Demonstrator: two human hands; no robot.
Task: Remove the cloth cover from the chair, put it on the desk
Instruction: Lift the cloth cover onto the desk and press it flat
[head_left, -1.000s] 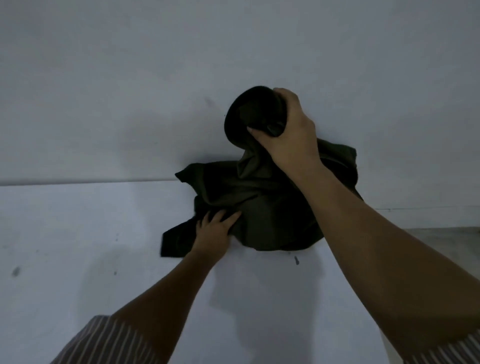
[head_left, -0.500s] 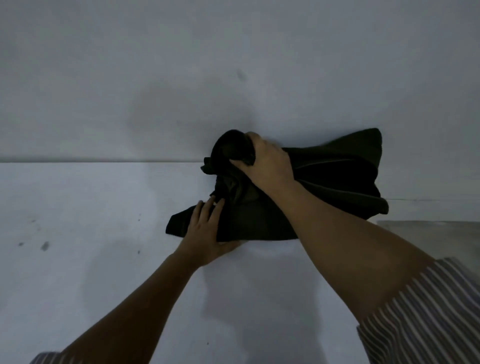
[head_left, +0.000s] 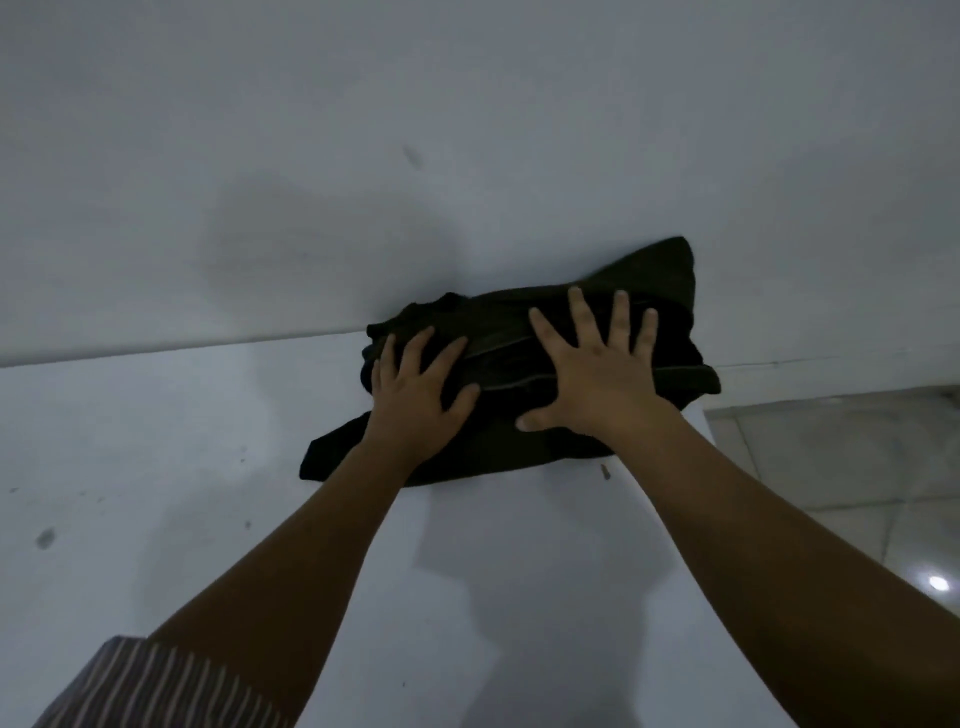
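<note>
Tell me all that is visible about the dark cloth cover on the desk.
The cloth cover is very dark, almost black, soft fabric with paler seam lines across it. It lies bunched and roughly folded on the white desk, at its far edge against the pale wall; one corner rises up the wall, another flap spreads toward the near left. The left hand and right hand press flat on it, fingers spread, not gripping.

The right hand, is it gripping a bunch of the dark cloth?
No, the right hand lies flat with fingers spread on the dark cloth.
</note>
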